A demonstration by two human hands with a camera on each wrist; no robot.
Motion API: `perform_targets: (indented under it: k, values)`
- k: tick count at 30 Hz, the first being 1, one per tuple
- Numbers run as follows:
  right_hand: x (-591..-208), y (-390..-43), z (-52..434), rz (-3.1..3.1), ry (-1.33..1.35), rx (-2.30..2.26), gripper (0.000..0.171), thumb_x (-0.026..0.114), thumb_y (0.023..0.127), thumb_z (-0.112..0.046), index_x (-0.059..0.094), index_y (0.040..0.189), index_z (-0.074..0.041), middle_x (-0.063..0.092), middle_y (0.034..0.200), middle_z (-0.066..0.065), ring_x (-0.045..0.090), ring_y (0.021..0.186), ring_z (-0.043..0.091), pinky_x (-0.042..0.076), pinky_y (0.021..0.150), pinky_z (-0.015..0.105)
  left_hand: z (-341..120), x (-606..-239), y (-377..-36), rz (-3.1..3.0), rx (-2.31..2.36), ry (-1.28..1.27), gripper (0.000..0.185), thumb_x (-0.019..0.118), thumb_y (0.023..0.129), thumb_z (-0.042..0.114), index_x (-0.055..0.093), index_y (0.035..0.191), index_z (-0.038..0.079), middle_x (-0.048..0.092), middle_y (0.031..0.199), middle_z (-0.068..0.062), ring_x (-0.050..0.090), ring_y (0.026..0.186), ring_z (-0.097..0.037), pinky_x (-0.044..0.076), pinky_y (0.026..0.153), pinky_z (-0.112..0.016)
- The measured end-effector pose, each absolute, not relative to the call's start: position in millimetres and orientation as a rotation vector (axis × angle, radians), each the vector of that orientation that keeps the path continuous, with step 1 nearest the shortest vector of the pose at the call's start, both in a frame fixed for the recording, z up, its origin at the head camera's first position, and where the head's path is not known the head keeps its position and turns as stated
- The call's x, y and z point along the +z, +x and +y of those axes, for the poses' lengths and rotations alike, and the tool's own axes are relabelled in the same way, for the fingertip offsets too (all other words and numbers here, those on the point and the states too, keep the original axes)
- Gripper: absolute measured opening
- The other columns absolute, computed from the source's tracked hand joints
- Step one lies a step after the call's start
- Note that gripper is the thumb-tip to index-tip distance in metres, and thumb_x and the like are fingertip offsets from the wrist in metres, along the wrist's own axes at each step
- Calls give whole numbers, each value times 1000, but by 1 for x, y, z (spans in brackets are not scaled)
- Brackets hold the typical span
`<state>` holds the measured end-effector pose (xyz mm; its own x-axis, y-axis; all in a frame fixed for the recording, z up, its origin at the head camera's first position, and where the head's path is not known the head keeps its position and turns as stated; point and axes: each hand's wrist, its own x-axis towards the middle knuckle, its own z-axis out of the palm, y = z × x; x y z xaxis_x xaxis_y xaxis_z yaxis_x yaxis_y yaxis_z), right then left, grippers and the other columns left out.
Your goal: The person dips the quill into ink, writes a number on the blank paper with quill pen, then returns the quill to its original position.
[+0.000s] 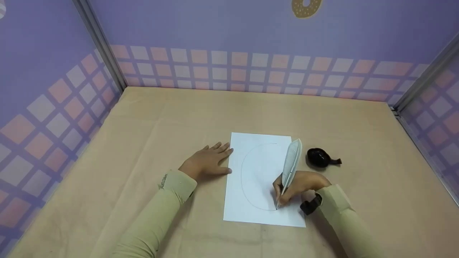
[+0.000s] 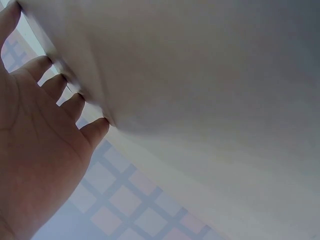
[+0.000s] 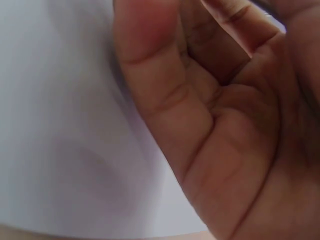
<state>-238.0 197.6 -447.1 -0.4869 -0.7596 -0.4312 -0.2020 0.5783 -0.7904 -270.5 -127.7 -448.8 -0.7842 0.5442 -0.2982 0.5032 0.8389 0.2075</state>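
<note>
both hands [image 1: 206,161] [image 1: 297,188] at paper [image 1: 258,161] edges (pen [image 1: 289,168] gripped)

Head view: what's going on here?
A person is drawing on a white sheet of paper on a tan table. The right hand grips a feather-shaped pen, its tip at the bottom of a curved pencil-thin line. The left hand rests flat beside the sheet's left edge. A black deflated balloon lies right of the paper.

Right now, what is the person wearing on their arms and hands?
Both hands are bare. Each arm has a long pale yellow-green sleeve with a buttoned-looking cuff at the wrist. A black strap sits on the right wrist, just ahead of the cuff. No rings or gloves show.
</note>
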Motion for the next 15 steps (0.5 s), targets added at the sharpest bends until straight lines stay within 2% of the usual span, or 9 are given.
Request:
perform_targets:
  k: [7,15]
  values:
    - [-447,-240,201,1995,-751,-861,19,81,74,-17,66,78,-5,65,69,-7,51,63,4,40,58,17,-128,-450,-271,2675,174,792,79,43,93,62,17,156,22,7,163,1,7,151,-25,14,120,-52]
    - [-447,-241,205,2031,-722,-838,16,80,73,-16,67,78,-8,61,67,-9,49,63,6,41,59,18,-127,-449,-271,2667,177,783,79,43,93,62,16,156,22,6,163,2,6,151,-24,13,121,-52]
